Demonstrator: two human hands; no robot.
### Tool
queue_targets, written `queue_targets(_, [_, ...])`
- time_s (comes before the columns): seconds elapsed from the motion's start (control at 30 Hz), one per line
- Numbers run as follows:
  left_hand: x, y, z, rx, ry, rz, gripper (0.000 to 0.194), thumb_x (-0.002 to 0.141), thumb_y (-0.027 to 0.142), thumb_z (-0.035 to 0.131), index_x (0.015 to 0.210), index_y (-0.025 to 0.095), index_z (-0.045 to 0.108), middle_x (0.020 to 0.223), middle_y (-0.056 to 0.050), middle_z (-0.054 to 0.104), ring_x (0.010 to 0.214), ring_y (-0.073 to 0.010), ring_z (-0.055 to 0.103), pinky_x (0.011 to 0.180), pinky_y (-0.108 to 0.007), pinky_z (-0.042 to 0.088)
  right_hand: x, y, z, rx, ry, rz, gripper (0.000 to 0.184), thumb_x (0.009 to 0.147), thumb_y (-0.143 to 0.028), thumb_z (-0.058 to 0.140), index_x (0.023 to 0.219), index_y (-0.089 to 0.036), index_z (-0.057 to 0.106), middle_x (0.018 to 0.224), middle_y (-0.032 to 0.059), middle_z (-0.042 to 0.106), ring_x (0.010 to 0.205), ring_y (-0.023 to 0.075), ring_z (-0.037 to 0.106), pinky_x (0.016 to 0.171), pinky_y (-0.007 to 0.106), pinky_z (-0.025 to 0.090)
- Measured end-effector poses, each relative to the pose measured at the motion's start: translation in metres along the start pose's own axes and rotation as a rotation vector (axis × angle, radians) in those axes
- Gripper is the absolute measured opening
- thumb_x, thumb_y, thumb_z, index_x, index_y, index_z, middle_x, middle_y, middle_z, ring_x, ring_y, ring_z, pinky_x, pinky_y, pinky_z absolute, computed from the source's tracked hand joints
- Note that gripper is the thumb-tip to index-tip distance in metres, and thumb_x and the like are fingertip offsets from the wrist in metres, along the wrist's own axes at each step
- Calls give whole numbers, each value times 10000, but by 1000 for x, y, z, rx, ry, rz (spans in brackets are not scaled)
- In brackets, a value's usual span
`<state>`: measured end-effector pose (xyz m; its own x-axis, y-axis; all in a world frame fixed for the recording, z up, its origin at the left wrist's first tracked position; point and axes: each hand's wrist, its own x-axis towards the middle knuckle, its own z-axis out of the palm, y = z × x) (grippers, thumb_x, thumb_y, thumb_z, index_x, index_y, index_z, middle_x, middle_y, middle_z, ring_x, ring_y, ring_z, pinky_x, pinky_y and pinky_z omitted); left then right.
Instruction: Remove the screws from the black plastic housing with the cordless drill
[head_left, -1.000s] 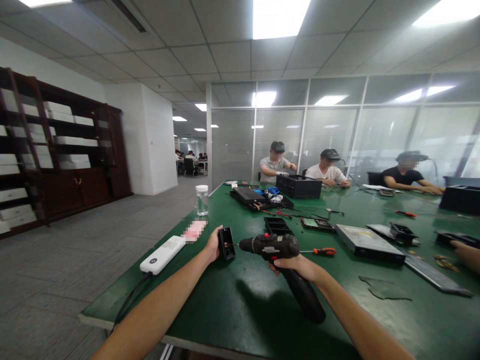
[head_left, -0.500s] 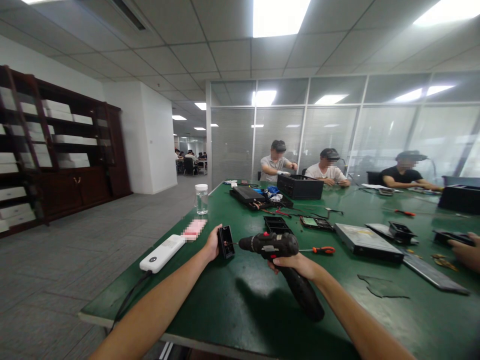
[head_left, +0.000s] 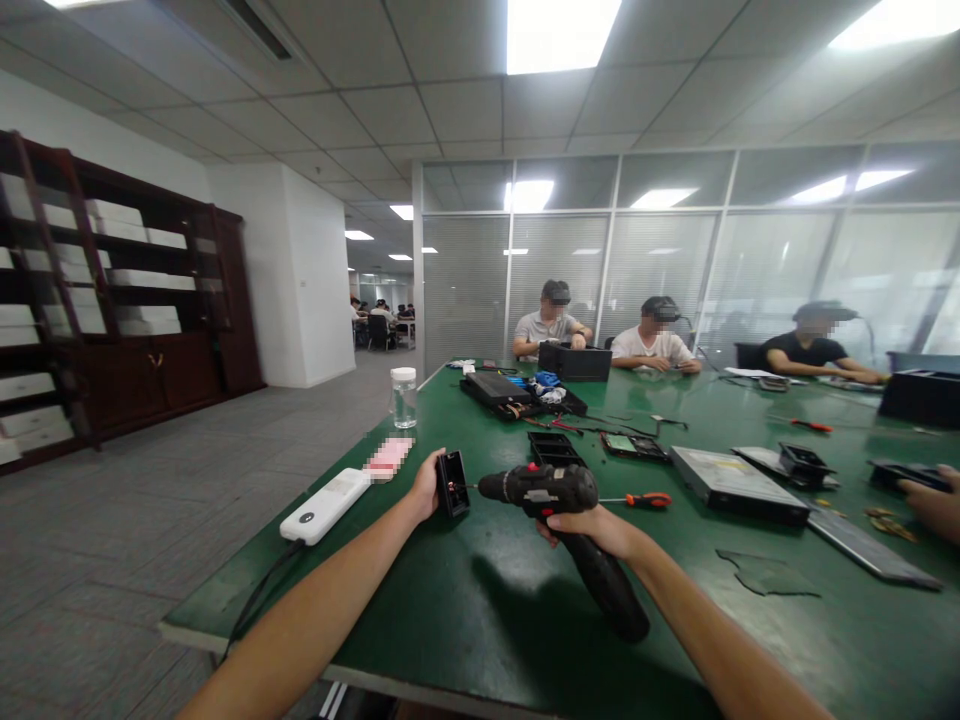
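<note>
My left hand (head_left: 428, 484) is closed on the outer side of a small black open-faced housing (head_left: 453, 484), which stands tilted above the green table (head_left: 420, 610). Small coppery parts show inside the housing. My right hand (head_left: 592, 530) wraps around the grip of a black cordless drill (head_left: 544, 490) with red details. The drill points left, and its thin bit reaches into the open face of the housing. Whether the tip touches a screw is too small to tell. Behind the drill lies a screwdriver (head_left: 649, 501) with an orange-and-black handle.
A white power bank (head_left: 326, 508) with a cable lies at left, near a clear bottle (head_left: 403, 400). Right of the drill are a silver disc drive (head_left: 739, 485), a glass-like shard (head_left: 765, 573) and a black tray (head_left: 555, 450). A co-worker's hand (head_left: 926, 500) shows at the right edge.
My hands, the drill and the housing stay almost still. Across the table, a co-worker has shifted a black case to the left and turned it.
</note>
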<state>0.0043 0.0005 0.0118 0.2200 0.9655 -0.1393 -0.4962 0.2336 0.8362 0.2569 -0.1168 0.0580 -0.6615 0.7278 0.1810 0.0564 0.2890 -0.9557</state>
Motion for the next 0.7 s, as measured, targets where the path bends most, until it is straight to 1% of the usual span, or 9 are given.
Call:
queue_targets(0.17, [4,-3,-4,9,-14,6,337,611,467,430,637,135,487,507,-11,481,408,-118,455,442,-256,378,2,3,-1,9,-5,-3,258,685,-266,484,861,-79,514,715,55,505,635,121,472,620,288,388])
queue_targets(0.4, [4,-3,-5,12,-23,7,339,611,466,427,643,134,490,516,-18,488,421,-124,463,457,-264,384,0,0,1,43,20,6,289,682,-251,491,925,-94,488,729,53,505,642,120,469,620,289,393])
queue_targets(0.53, [3,-2,-3,16,-12,0,337,612,463,426,644,134,491,509,-17,488,420,-128,467,452,-266,383,1,1,0,31,-3,13,262,683,-251,489,887,-86,502,715,52,500,632,118,468,619,289,391])
queue_targets(0.7, [5,-3,-4,11,1,19,328,626,452,415,646,135,495,505,-14,490,423,-124,472,444,-250,378,1,3,0,23,5,11,243,689,-258,481,854,-81,502,715,54,495,635,120,466,618,288,389])
